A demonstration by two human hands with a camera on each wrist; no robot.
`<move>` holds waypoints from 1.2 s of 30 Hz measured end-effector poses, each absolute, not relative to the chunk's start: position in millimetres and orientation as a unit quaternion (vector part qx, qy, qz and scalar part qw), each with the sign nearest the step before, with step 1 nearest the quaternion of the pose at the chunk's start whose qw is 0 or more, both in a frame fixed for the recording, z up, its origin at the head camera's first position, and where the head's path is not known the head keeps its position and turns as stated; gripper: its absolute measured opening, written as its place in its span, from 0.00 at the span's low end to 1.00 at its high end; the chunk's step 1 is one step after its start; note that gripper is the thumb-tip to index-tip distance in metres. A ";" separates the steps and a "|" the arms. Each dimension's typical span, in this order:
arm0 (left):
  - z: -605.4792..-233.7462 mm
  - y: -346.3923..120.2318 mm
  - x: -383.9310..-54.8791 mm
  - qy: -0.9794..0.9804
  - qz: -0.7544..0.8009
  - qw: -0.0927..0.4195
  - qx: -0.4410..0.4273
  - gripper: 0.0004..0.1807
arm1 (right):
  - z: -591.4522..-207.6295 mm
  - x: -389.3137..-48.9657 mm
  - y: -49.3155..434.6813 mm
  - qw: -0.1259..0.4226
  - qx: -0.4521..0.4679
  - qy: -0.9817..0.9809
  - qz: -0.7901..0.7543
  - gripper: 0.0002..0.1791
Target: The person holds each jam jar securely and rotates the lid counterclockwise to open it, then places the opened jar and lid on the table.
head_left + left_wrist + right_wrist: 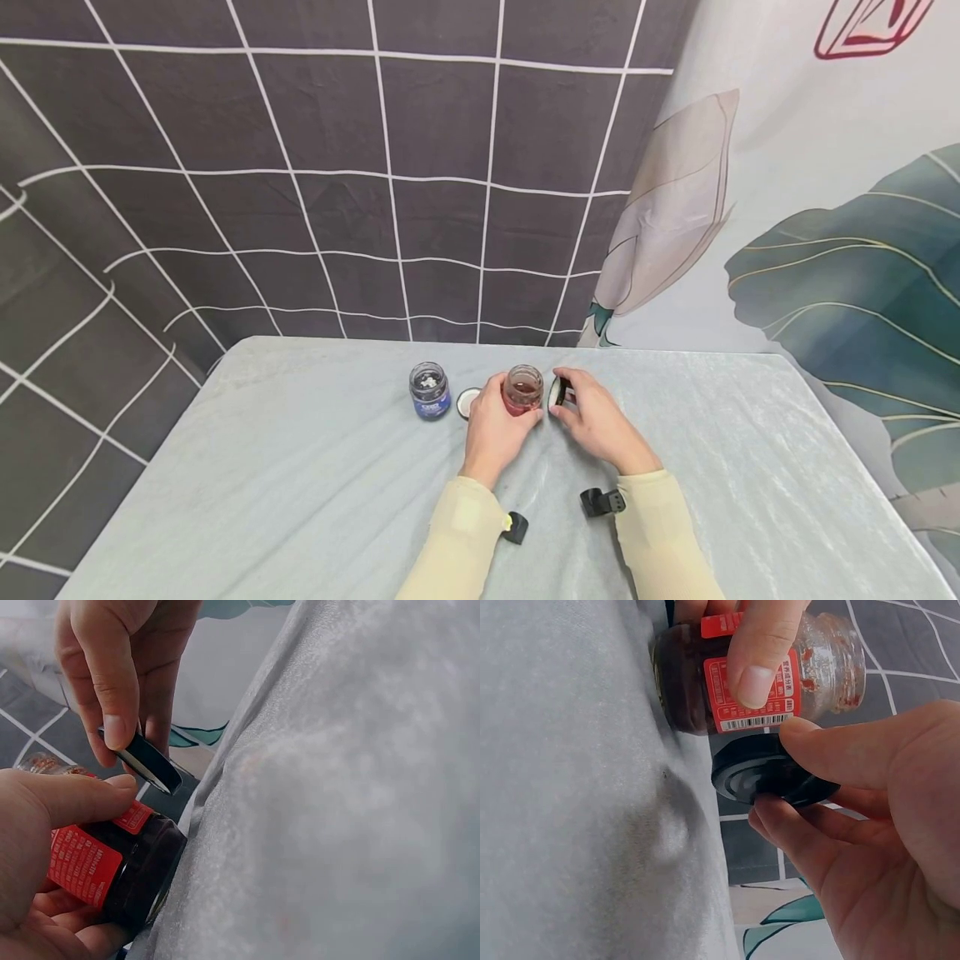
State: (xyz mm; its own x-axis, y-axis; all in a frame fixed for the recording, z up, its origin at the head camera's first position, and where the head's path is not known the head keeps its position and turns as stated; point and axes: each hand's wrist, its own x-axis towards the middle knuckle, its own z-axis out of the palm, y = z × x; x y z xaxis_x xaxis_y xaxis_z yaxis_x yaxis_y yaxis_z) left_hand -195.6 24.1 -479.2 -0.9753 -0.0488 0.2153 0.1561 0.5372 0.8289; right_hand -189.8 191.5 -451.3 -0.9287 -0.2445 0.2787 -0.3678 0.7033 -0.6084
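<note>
My left hand (496, 429) grips a glass jar with a red label (522, 390), which stands upright and uncovered on the table. Dark contents fill its lower part, and reddish bits cling inside the neck in the right wrist view. Just right of the jar, my right hand (596, 414) pinches a black lid (769, 771) between thumb and fingers. That lid is tilted on edge, its pale inner side facing the jar in the head view. Left of my left hand, a second lid (467, 402) lies with its white inside up, partly hidden by the hand.
A second open glass jar with a blue label (431, 392) stands to the left, pale bits inside it. A light grey cloth (300, 483) covers the table. Behind the table's back edge hangs a dark gridded curtain (435, 217), with a leaf-patterned one (847, 275) at right.
</note>
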 end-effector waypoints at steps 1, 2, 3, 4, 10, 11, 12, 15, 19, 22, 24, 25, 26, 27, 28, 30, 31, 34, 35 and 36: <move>-479.2 24.1 -195.6 -0.870 -0.480 0.107 -0.031 0.36 | -451.8 -189.7 191.6 0.088 0.166 -0.919 0.347 0.29; -479.3 24.0 -195.5 -0.870 -0.480 0.107 -0.031 0.36 | -452.2 -189.7 191.7 0.086 0.166 -0.919 0.346 0.29; -479.4 23.9 -195.4 -0.870 -0.480 0.107 -0.031 0.36 | -452.8 -189.8 191.9 0.085 0.166 -0.920 0.345 0.29; -479.7 24.0 -195.6 -0.870 -0.480 0.107 -0.031 0.37 | -453.3 -189.8 192.0 0.085 0.166 -0.920 0.345 0.29; -480.2 23.1 -195.2 -0.871 -0.480 0.104 -0.031 0.37 | -455.3 -190.3 192.2 0.085 0.175 -0.919 0.345 0.29; -480.2 23.0 -195.2 -0.871 -0.480 0.104 -0.031 0.37 | -455.5 -190.3 192.2 0.085 0.176 -0.918 0.344 0.29; -480.2 22.9 -195.3 -0.870 -0.480 0.104 -0.031 0.37 | -455.7 -190.3 192.2 0.084 0.178 -0.918 0.343 0.29; -480.2 23.2 -195.6 -0.871 -0.480 0.102 -0.030 0.37 | -455.9 -190.0 192.3 0.082 0.178 -0.919 0.341 0.29; -480.1 23.4 -195.8 -0.871 -0.479 0.100 -0.028 0.38 | -455.6 -189.8 192.3 0.074 0.174 -0.920 0.342 0.29; -479.5 23.2 -195.8 -0.871 -0.480 0.099 -0.029 0.38 | -455.6 -190.0 192.3 0.070 0.172 -0.921 0.342 0.29; -479.3 23.2 -195.8 -0.871 -0.480 0.099 -0.028 0.38 | -455.9 -190.2 192.5 0.069 0.172 -0.921 0.343 0.29; -479.2 23.1 -195.9 -0.871 -0.480 0.099 -0.028 0.38 | -456.1 -190.3 192.5 0.068 0.173 -0.921 0.344 0.29; -479.1 23.1 -196.0 -0.871 -0.480 0.099 -0.028 0.38 | -456.4 -190.4 192.5 0.067 0.173 -0.920 0.345 0.29; -479.3 23.1 -196.2 -0.871 -0.480 0.098 -0.028 0.38 | -456.6 -190.4 192.5 0.066 0.173 -0.920 0.347 0.29; -479.4 23.1 -196.3 -0.871 -0.480 0.098 -0.028 0.37 | -456.9 -190.3 192.5 0.065 0.173 -0.919 0.348 0.29; -479.5 23.0 -196.4 -0.871 -0.480 0.098 -0.028 0.37 | -457.6 -190.2 192.6 0.064 0.172 -0.918 0.351 0.29; -479.6 23.1 -196.4 -0.871 -0.480 0.099 -0.029 0.37 | -458.2 -190.3 192.8 0.063 0.172 -0.917 0.353 0.29; -480.1 23.3 -196.5 -0.871 -0.480 0.102 -0.030 0.37 | -459.7 -190.5 193.3 0.063 0.173 -0.916 0.356 0.29; -480.4 23.4 -196.6 -0.871 -0.480 0.103 -0.030 0.37 | -460.1 -190.6 193.4 0.062 0.174 -0.916 0.357 0.29; -480.5 23.5 -196.6 -0.871 -0.480 0.104 -0.031 0.37 | -460.6 -190.6 193.5 0.063 0.176 -0.916 0.356 0.29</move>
State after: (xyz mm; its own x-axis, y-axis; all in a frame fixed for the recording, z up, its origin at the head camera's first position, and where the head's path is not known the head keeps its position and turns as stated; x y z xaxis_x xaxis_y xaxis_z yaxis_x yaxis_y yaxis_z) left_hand -196.6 23.5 -480.5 -0.9765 -0.0465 0.2106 0.1532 0.5380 0.8289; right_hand -190.6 193.5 -460.6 -0.9302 -0.2772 0.2407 -0.3670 0.6847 -0.6297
